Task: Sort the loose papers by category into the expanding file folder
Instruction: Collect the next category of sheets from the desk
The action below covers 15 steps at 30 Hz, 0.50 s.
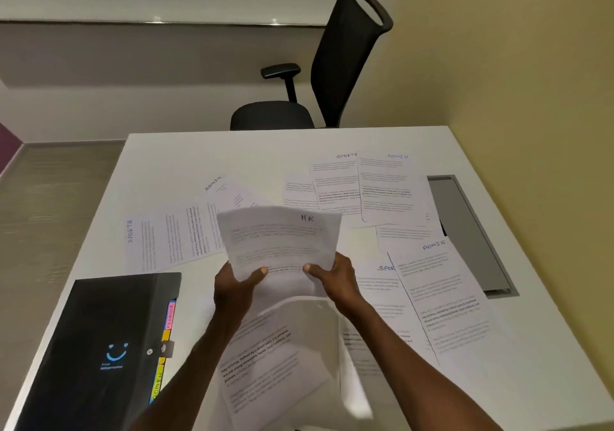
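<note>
Both hands, left [237, 286] and right [335, 276], pinch HR sheets [280, 239]; square edges, then open folder [99, 347] at bench's near-left corner.

Both bare forearms reached forward and up from bottom edge of view, converging toward centre. Left hand [236, 289] was raised, thumb on top, pointing right, fingers curled out of sight beneath what it pinched. Right hand [335, 279] sat level with it, just beside, thumb on top, pointing left, fingers likewise hidden underneath. Thumb tips were near each other, not touching. Wrists were roughly straight, backs of hands facing outward.
</note>
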{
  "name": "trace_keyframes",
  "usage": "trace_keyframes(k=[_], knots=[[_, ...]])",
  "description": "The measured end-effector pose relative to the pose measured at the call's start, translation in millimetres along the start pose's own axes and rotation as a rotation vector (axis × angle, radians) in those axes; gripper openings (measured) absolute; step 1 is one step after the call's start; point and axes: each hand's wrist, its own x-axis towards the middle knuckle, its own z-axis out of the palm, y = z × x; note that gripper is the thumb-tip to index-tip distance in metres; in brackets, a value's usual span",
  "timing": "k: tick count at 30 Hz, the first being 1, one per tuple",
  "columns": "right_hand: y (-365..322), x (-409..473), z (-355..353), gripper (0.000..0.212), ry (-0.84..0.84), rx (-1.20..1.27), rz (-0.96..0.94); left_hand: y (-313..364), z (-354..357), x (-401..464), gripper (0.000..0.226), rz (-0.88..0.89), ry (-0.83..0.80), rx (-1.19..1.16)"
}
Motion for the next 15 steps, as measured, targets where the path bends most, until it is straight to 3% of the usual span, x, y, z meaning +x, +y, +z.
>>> trace_keyframes(k=[3,7,10,11,13,15], knots=[[-9,4,-13,0.035,-0.015,-0.024,-0.002,15,-7,5,0.050,-0.028,-0.067,-0.004],[-13,2,-27,0.045,-0.159,-0.077,-0.024,27,-11,4,0.050,-0.109,-0.284,-0.065],[7,2,-33,0.045,-0.156,-0.068,0.027,23,-5,-4,0.045,-0.159,-0.200,-0.086],[20,2,-35,0.049,-0.082,-0.137,0.064,21,-3,-7,0.039,-0.152,-0.117,-0.075],[51,0,-39,0.057,0.061,-0.508,0.132,14,-3,-14,0.034,-0.149,0.025,-0.061],[79,-8,-43,0.069,0.093,-0.872,0.195,10,-7,-21,0.039,-0.157,0.084,-0.043]])
